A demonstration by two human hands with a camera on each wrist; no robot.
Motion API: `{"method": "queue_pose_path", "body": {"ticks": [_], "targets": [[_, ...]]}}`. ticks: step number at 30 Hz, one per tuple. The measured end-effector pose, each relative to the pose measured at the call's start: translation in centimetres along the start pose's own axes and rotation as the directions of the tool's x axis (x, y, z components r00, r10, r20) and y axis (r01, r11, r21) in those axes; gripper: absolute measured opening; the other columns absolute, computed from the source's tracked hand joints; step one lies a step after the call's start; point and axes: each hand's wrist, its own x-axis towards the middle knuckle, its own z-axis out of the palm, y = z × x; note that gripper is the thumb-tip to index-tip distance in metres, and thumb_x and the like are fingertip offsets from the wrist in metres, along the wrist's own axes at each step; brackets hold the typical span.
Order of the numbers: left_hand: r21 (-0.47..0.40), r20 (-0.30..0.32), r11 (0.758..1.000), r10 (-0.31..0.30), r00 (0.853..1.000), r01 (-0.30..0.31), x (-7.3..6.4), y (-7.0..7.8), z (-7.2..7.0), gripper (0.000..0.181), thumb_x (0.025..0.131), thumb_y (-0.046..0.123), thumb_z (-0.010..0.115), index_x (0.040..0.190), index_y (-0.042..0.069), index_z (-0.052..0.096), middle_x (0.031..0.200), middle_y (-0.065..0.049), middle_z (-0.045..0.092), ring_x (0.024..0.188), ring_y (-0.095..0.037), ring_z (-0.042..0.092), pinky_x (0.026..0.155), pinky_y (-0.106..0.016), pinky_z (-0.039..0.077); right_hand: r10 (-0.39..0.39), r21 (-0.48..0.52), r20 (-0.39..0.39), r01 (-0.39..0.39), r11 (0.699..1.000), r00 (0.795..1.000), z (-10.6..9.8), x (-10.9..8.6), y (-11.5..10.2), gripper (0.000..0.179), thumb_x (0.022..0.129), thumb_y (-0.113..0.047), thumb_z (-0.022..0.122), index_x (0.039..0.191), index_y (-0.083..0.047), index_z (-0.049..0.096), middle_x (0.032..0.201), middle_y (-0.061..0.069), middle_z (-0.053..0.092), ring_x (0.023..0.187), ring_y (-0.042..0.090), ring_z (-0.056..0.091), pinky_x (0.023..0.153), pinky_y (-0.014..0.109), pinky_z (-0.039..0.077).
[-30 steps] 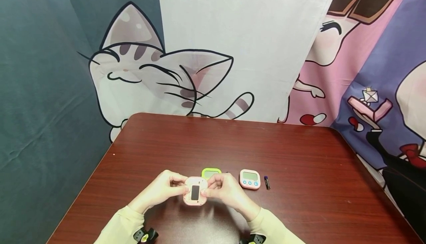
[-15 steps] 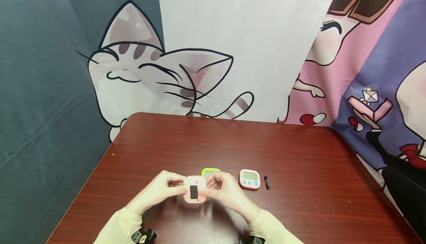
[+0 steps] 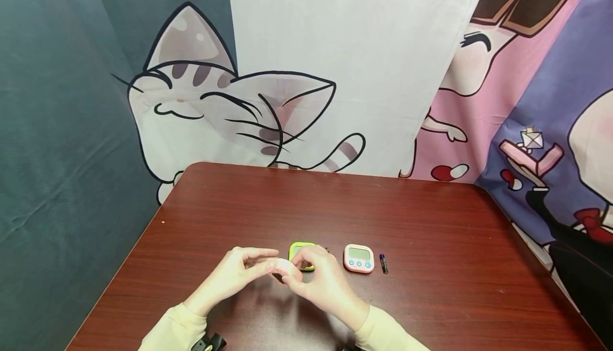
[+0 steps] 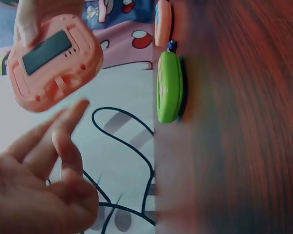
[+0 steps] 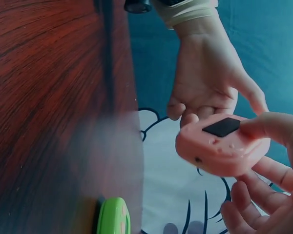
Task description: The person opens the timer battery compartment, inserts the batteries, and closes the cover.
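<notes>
Right hand (image 3: 323,281) pinches the pink rounded-square plastic timer (image 5: 219,153), thumb on its back beside the black rectangular panel (image 4: 47,52). Left hand (image 3: 235,274) has no grip: thumb out, fingers loose around the near edge. Can't tell if they touch it.

Key relation: head view, timer sits up off the table between my hands, at 3 o'clock from the left, 10 o'clock from the right. Right is nearer, since it has hold. Timer is tilted; visible long axis runs roughly 10 to 4 o'clock. Back is toward the wrist cameras, front not in view.

Outward from the timer: lime-green rounded plastic timer (image 4: 169,90) at 1 o'clock, partly behind my right hand. Small dark item (image 3: 327,249) at 2, mostly hidden. Second pink timer, grey screen, blue round buttons (image 3: 358,259) at 3; small dark cylinder with blue-purple end (image 3: 384,264) past it. All on the red-brown wood-grain table (image 3: 431,223). Cat-print cloth backdrop (image 3: 306,32) at 12.

No brand, label or writing readable anywhere.
</notes>
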Motion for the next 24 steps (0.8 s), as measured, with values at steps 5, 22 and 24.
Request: {"method": "queue_pose_path", "body": {"ticks": [5,22,24], "targets": [[0.190,-0.120,0.980,-0.039,0.992,0.061,-0.1,1.0,0.7,0.040,0.086,0.039,0.067,0.114,0.010,0.068,0.099,0.002,0.072,0.080,-0.005,0.059,0.065,-0.021,0.046,-0.105,-0.161,-0.030,0.099,0.982,0.994,0.1,-0.1,-0.3,0.031,0.064,-0.014,0.084,0.075,-0.018,0.055,0.076,-0.011,0.056,0.073,0.006,0.046,0.067,0.017,0.038],[0.329,-0.180,0.927,-0.128,0.975,0.182,-0.3,2.3,2.2,0.048,0.073,0.054,0.073,0.105,0.019,0.069,0.091,0.008,0.062,0.083,-0.009,0.051,0.069,-0.025,0.042,-0.332,-0.467,-0.042,0.275,0.841,0.942,0.5,-0.3,-1.0,0.032,0.056,-0.019,0.080,0.078,-0.022,0.058,0.084,-0.009,0.056,0.079,0.012,0.050,0.068,0.026,0.032],[0.331,-0.175,0.929,-0.109,0.979,0.163,-0.3,2.3,2.2,0.048,0.072,0.054,0.073,0.103,0.018,0.069,0.090,0.010,0.063,0.082,-0.009,0.051,0.068,-0.024,0.042,-0.343,-0.466,-0.036,0.287,0.837,0.939,0.6,-0.3,-1.0,0.033,0.056,-0.019,0.080,0.079,-0.023,0.057,0.084,-0.009,0.056,0.080,0.012,0.049,0.068,0.026,0.031]]}}
